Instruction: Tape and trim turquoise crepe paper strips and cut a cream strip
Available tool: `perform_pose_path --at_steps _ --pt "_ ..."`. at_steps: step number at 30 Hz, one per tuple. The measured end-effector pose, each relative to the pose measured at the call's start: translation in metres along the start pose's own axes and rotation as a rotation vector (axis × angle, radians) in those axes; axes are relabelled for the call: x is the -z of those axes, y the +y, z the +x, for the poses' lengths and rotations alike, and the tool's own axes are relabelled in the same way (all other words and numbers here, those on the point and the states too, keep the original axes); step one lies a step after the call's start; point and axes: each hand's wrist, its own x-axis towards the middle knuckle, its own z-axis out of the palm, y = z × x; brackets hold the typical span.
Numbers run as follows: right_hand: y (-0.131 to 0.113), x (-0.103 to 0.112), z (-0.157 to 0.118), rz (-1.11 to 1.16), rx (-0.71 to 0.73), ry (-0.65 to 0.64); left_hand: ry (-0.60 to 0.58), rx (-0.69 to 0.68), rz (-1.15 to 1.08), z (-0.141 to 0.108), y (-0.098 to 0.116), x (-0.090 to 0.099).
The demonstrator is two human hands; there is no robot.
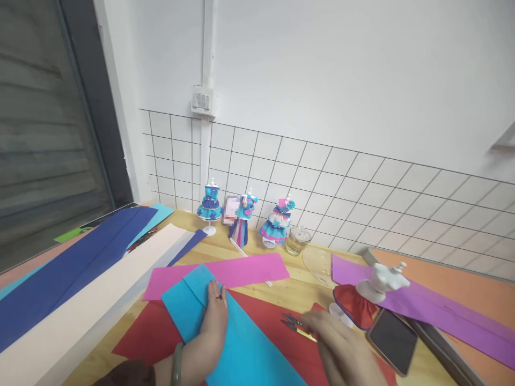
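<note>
My left hand (216, 316) lies flat on a folded blue sheet (241, 343), its fingers stretched toward the upper fold. My right hand (341, 343) is at the lower right, its fingers closed on small dark snips (290, 321) whose blades point left, over a red sheet (269, 316). A thin yellow item (306, 335) shows just below the snips. Under the blue sheet the red one sticks out on both sides. A pink strip (249, 272) lies behind the blue sheet. Right of my right hand stands a white mannequin (386, 281) with a red skirt (354, 305).
Three small dressed mannequins (210, 203) stand along the wall beside a glass of pale liquid (298, 241). A phone (393, 340) lies at the right, near a purple strip (442, 311). Long dark blue (80, 262) and cream strips (100, 295) cover the left side.
</note>
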Motion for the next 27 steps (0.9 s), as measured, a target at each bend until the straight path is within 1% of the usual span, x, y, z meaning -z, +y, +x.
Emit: perform_pose_path --at_steps 2,4,5,7,9,12,16,19,21,24,26,27 --pt "0.013 -0.024 0.006 -0.079 -0.059 -0.155 -0.014 0.02 0.021 0.002 0.002 0.002" --pt "0.021 -0.05 0.004 -0.236 -0.178 -0.31 -0.021 0.029 0.042 0.002 0.002 0.005" --pt "0.023 -0.062 0.002 -0.31 -0.211 -0.367 -0.022 0.03 0.051 0.002 0.002 0.007" --pt "0.023 -0.078 -0.004 -0.375 -0.266 -0.402 -0.022 0.03 0.064 0.0 0.0 0.01" --pt "0.022 -0.083 -0.009 -0.392 -0.303 -0.412 -0.022 0.025 0.07 -0.001 -0.005 0.014" --pt "0.022 -0.077 -0.01 -0.37 -0.34 -0.411 -0.009 -0.004 0.059 -0.002 -0.015 0.02" --pt "0.033 -0.057 -0.017 -0.291 -0.427 -0.366 0.03 -0.054 0.021 -0.003 -0.028 0.025" --pt "0.041 -0.042 -0.03 -0.239 -0.52 -0.334 0.093 -0.113 -0.063 -0.008 -0.03 0.028" --pt "0.042 -0.033 -0.04 -0.129 -0.585 -0.316 0.165 -0.223 -0.168 -0.014 -0.025 0.031" --pt "0.034 -0.024 -0.05 0.18 -0.658 -0.301 0.253 -0.489 -0.34 -0.026 -0.011 0.036" --pt "0.024 -0.022 -0.053 0.352 -0.671 -0.328 0.287 -0.626 -0.454 -0.033 0.0 0.037" --pt "0.02 -0.022 -0.053 0.41 -0.678 -0.348 0.314 -0.663 -0.505 -0.035 0.004 0.035"
